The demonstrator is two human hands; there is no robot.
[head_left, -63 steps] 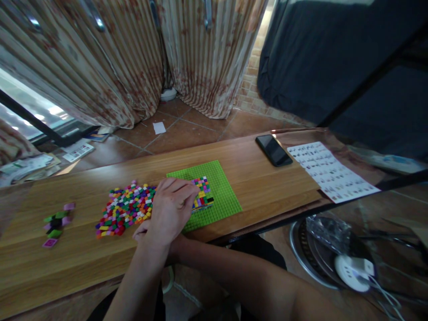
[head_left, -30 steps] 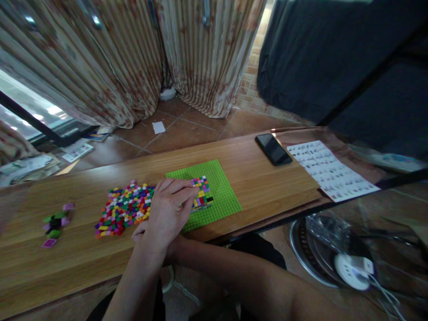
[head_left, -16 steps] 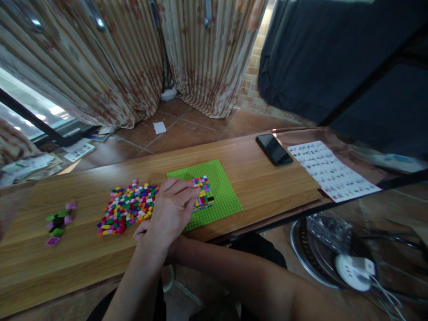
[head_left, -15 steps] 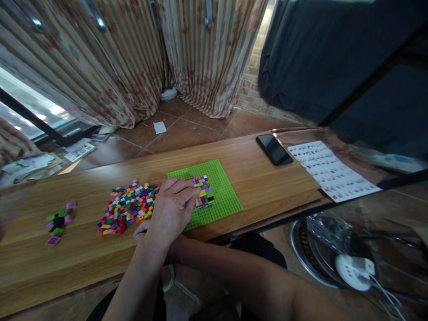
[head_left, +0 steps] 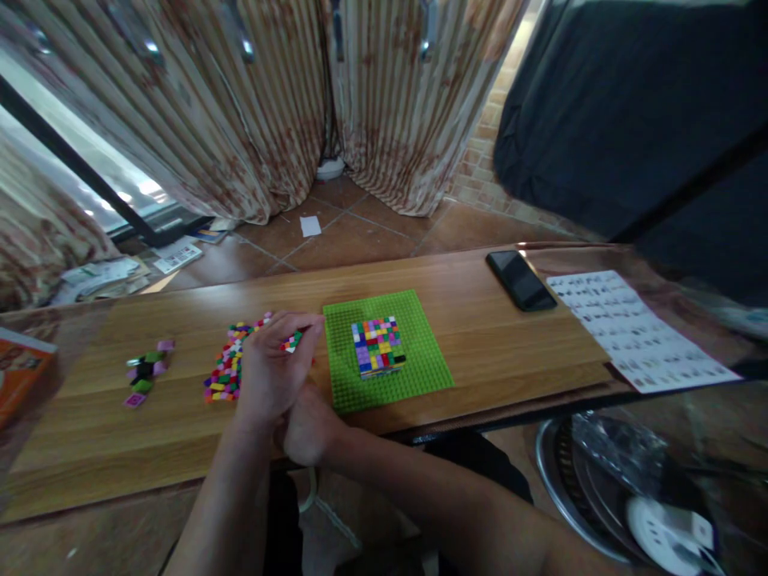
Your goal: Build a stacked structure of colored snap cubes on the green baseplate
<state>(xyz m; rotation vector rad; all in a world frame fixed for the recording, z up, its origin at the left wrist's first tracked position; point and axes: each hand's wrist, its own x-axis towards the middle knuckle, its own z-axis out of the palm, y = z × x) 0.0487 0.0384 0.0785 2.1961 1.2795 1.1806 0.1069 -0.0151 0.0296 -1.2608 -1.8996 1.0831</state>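
Observation:
My left hand (head_left: 277,360) hovers over the right side of a pile of small coloured bricks (head_left: 228,368). Its thumb and forefinger are pinched together by the left edge of a green baseplate (head_left: 423,344); anything between the fingertips is too small to make out. My right hand (head_left: 307,426) lies crossed beneath my left wrist, its fingers hidden. On the baseplate stands a square block of multicoloured bricks (head_left: 378,344), with a black brick (head_left: 399,360) sticking out at its front right corner.
Farther left lie several green, black and pink pieces (head_left: 144,372). A phone (head_left: 521,280) and a printed sheet (head_left: 636,328) are at the table's right end. An orange and white item (head_left: 24,368) shows at the left edge. Below the table sits a white power strip (head_left: 666,528).
My left hand has moved left off the brick block, uncovering it, and is now above the loose pile. The right hand shows more below the left wrist. The view has shifted left.

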